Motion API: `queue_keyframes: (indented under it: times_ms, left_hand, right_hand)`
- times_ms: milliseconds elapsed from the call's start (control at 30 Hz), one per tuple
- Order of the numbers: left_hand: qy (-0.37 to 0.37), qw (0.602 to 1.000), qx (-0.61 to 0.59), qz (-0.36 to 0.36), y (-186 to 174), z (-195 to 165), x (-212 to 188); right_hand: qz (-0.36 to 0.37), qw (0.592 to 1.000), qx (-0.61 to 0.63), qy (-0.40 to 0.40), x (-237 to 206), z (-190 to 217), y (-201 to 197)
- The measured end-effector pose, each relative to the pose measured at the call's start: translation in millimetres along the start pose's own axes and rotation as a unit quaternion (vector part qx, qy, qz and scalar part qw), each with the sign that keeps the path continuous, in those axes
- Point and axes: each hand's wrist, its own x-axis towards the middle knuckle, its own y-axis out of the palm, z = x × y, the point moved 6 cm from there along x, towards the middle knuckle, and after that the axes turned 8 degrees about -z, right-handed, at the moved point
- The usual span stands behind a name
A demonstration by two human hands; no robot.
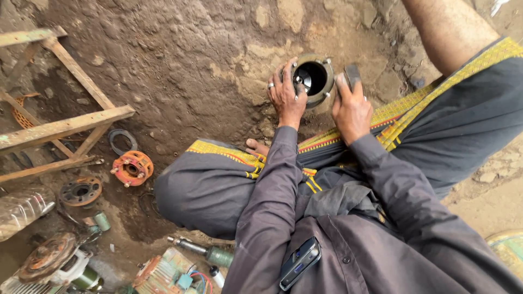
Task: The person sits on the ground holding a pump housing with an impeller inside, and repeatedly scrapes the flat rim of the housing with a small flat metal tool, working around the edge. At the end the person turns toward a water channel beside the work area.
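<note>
I sit cross-legged on bare earth. A round metal housing (321, 69) with a dark bore and small bolts on its flange lies on the ground before me. My left hand (286, 97), a ring on one finger, rests on its left rim with fingers reaching into the opening. My right hand (351, 109) is just right of the housing, closed around a small dark grey block-shaped tool (353, 75) held upright against the flange. My bare foot (256, 147) peeks from under the grey cloth with a yellow border (218, 148).
A rusty metal frame (60, 128) stands at the left. Beside it lie an orange flanged coupling (132, 167), a dark ring (122, 139), a rusty disc (80, 191), a plastic bottle (22, 209) and motor parts with wires (169, 272). A phone (299, 262) sits in my shirt pocket.
</note>
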Motion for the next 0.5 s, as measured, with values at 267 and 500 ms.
queue_keyframes:
  times_ms: [267,500]
  left_hand:
    - [0.0,1.0,-0.015,0.008,-2.0,-1.5,2.9]
    - [-0.011,1.0,-0.016,0.017,-2.8,-3.8,2.8]
  right_hand:
    - [-0.018,0.999,0.011,-0.046,7.7,-0.5,-1.5]
    - [0.007,0.999,0.006,-0.052,19.1,-4.6,-2.5]
